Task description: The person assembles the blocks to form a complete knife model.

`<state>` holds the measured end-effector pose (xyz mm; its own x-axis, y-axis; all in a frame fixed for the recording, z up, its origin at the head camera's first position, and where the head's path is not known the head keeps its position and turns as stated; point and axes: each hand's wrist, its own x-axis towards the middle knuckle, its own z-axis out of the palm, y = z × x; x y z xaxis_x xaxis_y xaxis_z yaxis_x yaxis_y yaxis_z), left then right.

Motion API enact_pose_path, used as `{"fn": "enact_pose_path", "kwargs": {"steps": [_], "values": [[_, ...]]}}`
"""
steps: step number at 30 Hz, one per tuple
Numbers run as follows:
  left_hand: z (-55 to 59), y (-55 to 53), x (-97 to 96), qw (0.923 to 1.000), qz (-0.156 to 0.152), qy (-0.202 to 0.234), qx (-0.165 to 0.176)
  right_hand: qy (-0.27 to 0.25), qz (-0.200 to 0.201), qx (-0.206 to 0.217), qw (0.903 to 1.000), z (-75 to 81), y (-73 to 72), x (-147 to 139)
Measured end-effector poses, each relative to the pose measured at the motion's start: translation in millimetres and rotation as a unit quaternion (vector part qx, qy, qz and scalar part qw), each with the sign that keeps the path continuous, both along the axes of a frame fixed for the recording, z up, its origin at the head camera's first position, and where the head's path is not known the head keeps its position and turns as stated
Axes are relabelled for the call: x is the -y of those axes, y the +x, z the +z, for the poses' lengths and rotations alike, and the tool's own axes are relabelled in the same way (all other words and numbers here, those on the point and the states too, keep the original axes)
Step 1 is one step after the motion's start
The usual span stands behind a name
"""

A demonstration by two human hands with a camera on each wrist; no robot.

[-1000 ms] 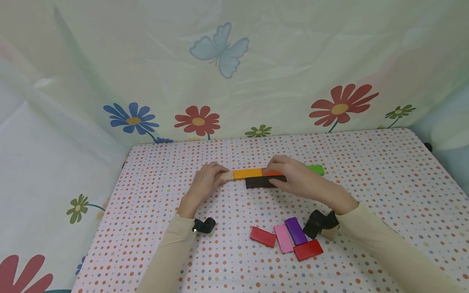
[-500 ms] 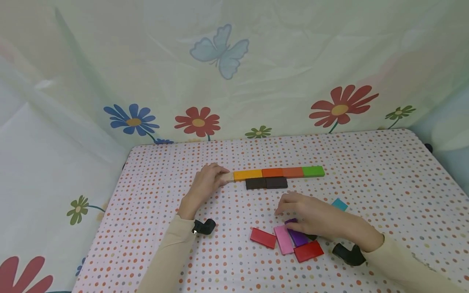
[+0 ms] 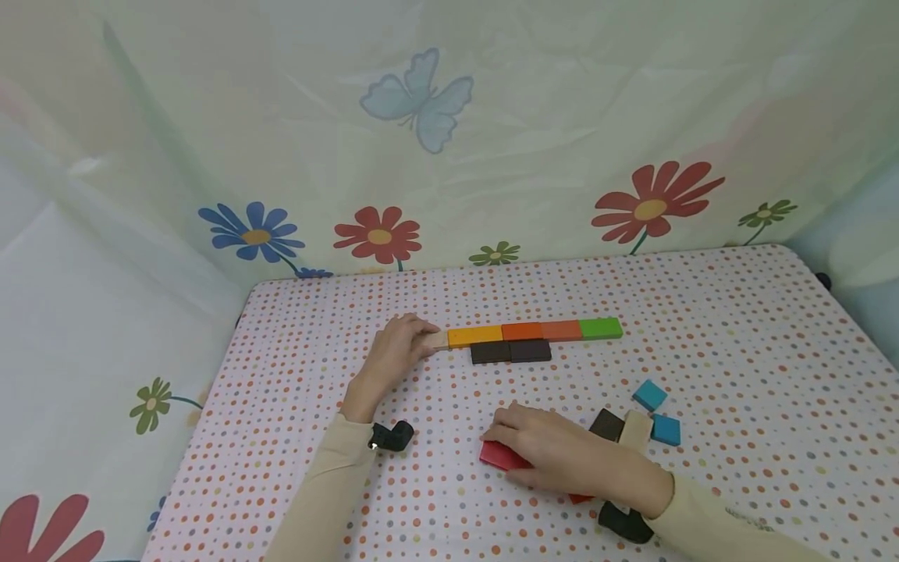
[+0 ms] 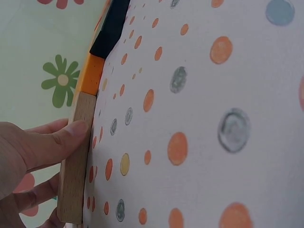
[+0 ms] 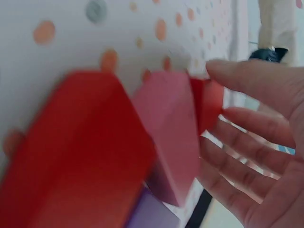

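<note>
At the left end of a row of blocks, my left hand holds a plain wooden block between thumb and fingers. A yellow-orange block adjoins it, followed by an orange-red block, a coral block and a green block. Two black blocks lie along the row's near side. Lower down, my right hand has thumb and fingers on opposite sides of a red block. Close by, the right wrist view has a pink block, a purple block and another red block.
Beyond the right hand lie two blue blocks, a loose black block and a loose wooden block. The dotted tabletop ends at a flowered curtain behind.
My right hand has come down from the row, passed over the loose blocks and moved left onto the red block. The left hand has stayed on the wooden block.
</note>
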<state>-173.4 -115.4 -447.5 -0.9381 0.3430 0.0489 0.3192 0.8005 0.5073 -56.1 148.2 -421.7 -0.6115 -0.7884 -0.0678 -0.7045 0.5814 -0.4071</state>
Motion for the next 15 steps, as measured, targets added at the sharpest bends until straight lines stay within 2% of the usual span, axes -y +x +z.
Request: {"fn": "enact_pose_path", "kwargs": {"steps": [9, 15], "values": [[2.8, 0.6, 1.1, 1.0, 0.001, -0.005, 0.0, -0.002, -0.016, -0.002, 0.9999, -5.5, 6.1, 11], [1.0, 0.5, 0.6, 1.0, 0.002, -0.007, 0.002, 0.004, -0.005, -0.011, 0.9999, -3.8, 6.5, 18]]}}
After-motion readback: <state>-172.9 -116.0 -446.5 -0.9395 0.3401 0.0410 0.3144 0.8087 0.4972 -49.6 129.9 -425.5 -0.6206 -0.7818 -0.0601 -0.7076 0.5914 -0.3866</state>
